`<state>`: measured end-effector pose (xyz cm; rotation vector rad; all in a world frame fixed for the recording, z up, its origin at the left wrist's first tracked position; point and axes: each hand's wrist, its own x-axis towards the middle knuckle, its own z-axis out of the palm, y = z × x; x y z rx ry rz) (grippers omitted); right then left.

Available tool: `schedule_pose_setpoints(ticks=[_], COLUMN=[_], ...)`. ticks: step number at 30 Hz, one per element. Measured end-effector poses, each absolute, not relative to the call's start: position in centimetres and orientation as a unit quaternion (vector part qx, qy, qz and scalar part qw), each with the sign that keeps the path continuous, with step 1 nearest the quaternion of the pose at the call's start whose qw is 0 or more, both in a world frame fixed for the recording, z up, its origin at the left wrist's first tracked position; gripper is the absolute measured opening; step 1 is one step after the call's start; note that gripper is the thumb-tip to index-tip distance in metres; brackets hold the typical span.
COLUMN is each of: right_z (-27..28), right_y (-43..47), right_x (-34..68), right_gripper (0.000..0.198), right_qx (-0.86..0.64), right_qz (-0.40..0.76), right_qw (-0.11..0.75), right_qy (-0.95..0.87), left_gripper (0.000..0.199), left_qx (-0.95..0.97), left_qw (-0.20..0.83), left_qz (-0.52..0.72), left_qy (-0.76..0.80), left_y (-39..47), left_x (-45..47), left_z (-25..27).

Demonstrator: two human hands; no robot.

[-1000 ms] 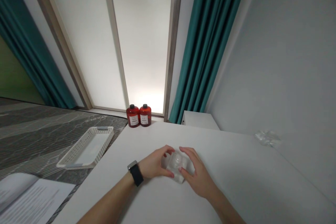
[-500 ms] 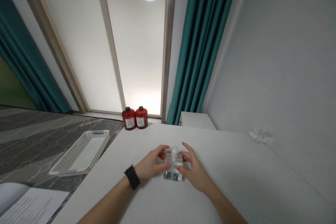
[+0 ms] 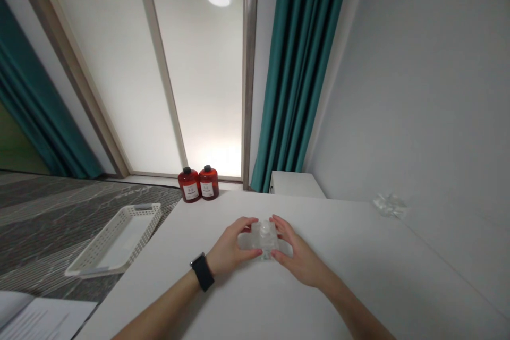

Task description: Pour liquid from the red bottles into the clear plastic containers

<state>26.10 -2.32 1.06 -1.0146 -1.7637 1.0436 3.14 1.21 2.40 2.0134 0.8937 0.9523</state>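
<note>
A small clear square bottle with a translucent cap or pump top stands at the middle of the white table. My left hand, with a black watch on its wrist, grips the bottle's left side between thumb and fingers. From the right, my right hand closes on the other side, its thumb near the front corner and fingers at the back. Seen nearly from above, the bottle's lower part is largely hidden.
Two red bottles with black caps and white labels stand at the table's far left corner. A white perforated basket and an open booklet lie left on a grey patterned surface. Crumpled clear plastic rests at the far right by the wall.
The bottle has gone from tilted, with its front face showing, to upright and seen from above. Both hands stay around it; the right fingers have drawn in. The view has shifted slightly.
</note>
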Motion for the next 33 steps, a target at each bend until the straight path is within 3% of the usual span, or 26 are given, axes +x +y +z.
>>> schedule_pose_setpoints(ticks=[15, 26, 33], right_z=[0.1, 0.0, -1.5], right_y=[-1.7, -0.1, 0.6], right_x=[35.1, 40.6, 43.6], right_gripper=[0.03, 0.02, 0.023], right_qx=[-0.505, -0.549, -0.566], right_qz=[0.362, 0.305, 0.273], right_qw=[0.466, 0.515, 0.573], right_qy=[-0.63, -0.583, -0.526], left_gripper=[0.059, 0.058, 0.057], left_qx=[0.788, 0.788, 0.792], left_qw=[0.365, 0.412, 0.421], left_qz=[0.37, 0.35, 0.339], left_qy=[0.329, 0.294, 0.283], left_y=[5.1, 8.1, 9.9], left_x=[11.6, 20.1, 24.7], left_z=[3.1, 1.6, 0.8])
